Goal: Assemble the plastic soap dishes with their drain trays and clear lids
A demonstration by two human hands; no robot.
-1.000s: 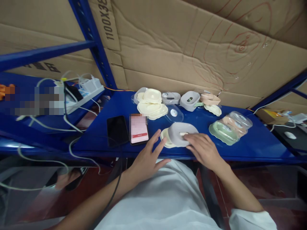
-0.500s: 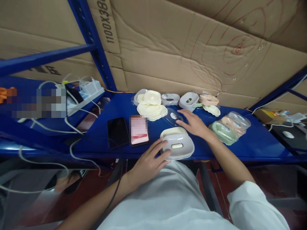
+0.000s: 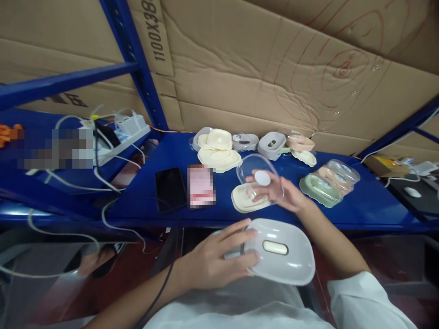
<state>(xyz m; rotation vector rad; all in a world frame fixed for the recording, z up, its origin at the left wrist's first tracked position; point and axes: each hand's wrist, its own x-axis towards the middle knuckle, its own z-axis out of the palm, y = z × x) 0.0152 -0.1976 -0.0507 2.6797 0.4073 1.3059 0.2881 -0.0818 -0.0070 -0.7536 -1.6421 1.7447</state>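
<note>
My left hand point(image 3: 226, 256) grips the left end of a grey oval soap dish point(image 3: 295, 256), lifted close to my body in front of the table edge. A cream oval insert shows through the slot in its middle. My right hand point(image 3: 279, 189) holds a clear plastic cover point(image 3: 254, 160) with a round white sticker, tilted up above the table; the fingers show through it. Below the cover lies a cream oval tray point(image 3: 240, 201), partly hidden behind the cover and the right fingers.
Cream dishes point(image 3: 219, 157), grey dishes point(image 3: 272, 144) and a peach dish point(image 3: 302, 142) stand along the cardboard wall. On the right are covered dishes, a green one point(image 3: 322, 189) in front. A black phone point(image 3: 170, 189) and a pink-screened phone point(image 3: 201, 187) lie left on the blue table point(image 3: 137, 201).
My left hand has lifted the grey soap dish off the cream tray and toward my body. My right hand has picked up the clear cover from the table and tilted it upright.
</note>
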